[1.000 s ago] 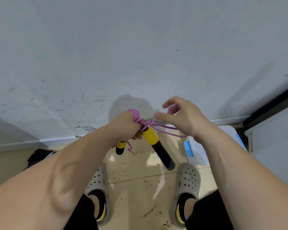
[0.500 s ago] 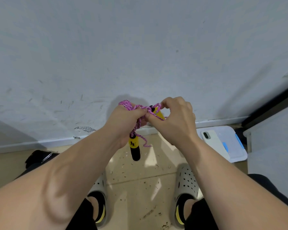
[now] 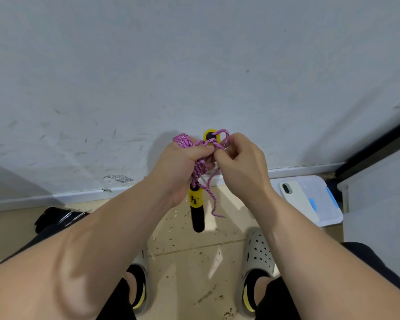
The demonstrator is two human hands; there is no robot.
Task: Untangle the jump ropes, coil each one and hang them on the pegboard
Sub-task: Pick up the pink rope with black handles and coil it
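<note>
Grey wall (image 3: 194, 65) behind | left hand (image 3: 180, 167) grips bundled pink braided jump rope (image 3: 183, 140), its yellow-black handle (image 3: 196, 204) hanging straight down | right hand (image 3: 240, 167) pinches a loop just right of that grip

Both bare forearms are stretching forward and meeting in front of the body, with the wrists angling inward. The left hand (image 3: 177, 168) is curling its fingers around a bundle of pink rope (image 3: 182, 140), its thumb pointing toward the other hand. The right hand (image 3: 243, 168) is sitting just beside it, knuckles up, fingertips pinching a strand of the same rope.
</note>
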